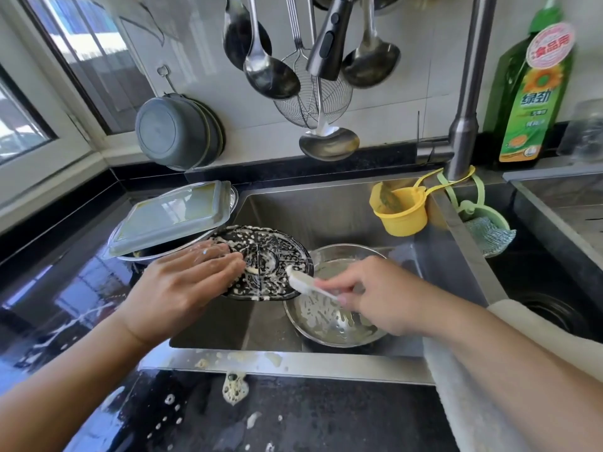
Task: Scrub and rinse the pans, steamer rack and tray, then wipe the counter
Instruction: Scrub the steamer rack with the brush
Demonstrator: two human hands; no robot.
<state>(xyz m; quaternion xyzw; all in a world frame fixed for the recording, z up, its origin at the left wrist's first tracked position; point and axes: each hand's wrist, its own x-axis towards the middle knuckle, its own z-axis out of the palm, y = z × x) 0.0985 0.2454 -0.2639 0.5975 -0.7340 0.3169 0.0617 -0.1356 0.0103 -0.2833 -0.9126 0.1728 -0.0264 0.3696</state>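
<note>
One green soap btl, label "绿劲" w/ "食品用" sticker.

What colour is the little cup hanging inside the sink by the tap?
The cup is yellow, hanging from a matching yellow strap; the head view shows it clearly.

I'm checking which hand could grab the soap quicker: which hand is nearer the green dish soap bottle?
Right. The right hand holds a brush over the sink, below and left of the green dish soap bottle. The left hand rests on the steamer rack, farther left.
</note>
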